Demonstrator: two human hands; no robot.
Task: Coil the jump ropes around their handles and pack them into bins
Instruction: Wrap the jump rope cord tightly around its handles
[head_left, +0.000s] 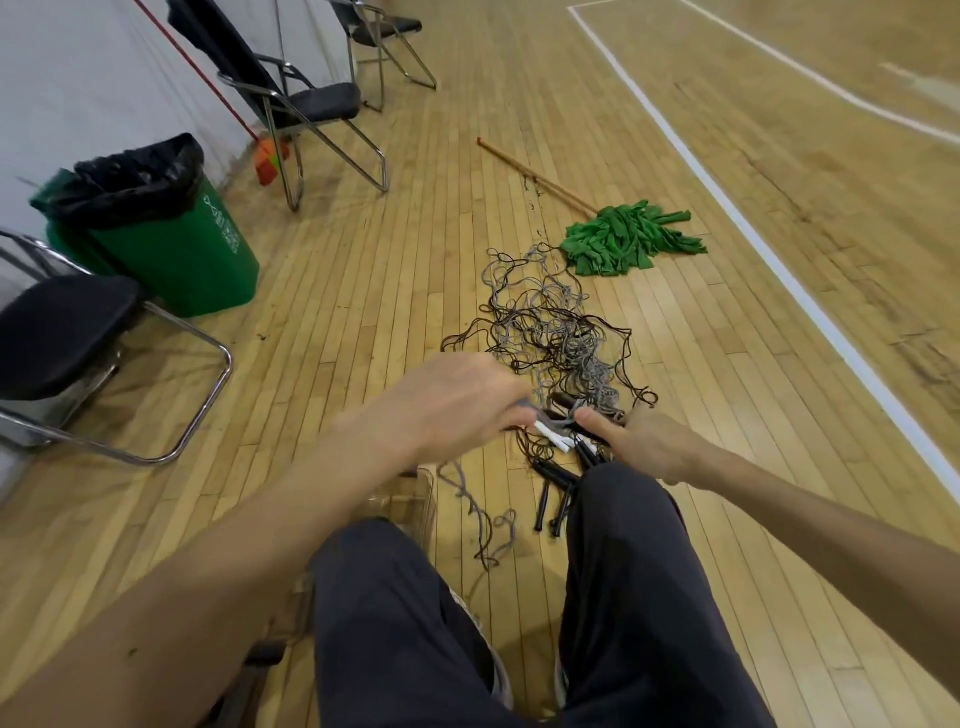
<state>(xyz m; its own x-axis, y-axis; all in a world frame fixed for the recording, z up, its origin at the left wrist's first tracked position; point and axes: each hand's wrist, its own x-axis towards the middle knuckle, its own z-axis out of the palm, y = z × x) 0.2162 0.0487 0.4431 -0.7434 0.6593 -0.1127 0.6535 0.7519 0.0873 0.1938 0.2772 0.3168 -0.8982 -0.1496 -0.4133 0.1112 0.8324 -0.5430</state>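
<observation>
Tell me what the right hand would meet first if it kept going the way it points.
Right hand, gripping black handles, points up-left in the picture toward the left hand. First in line looks to be the white handle that hand pinches, though depth is unclear.

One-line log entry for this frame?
phase: untangling; left hand: grips grey rope; right hand: holds black handles; rope pile: tangled on floor

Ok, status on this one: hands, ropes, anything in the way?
Left hand grips grey rope by the white handles. Right hand grips black handles. Rope tangle loose on floor, nothing coiled. Green mop lies at its far end.
</observation>
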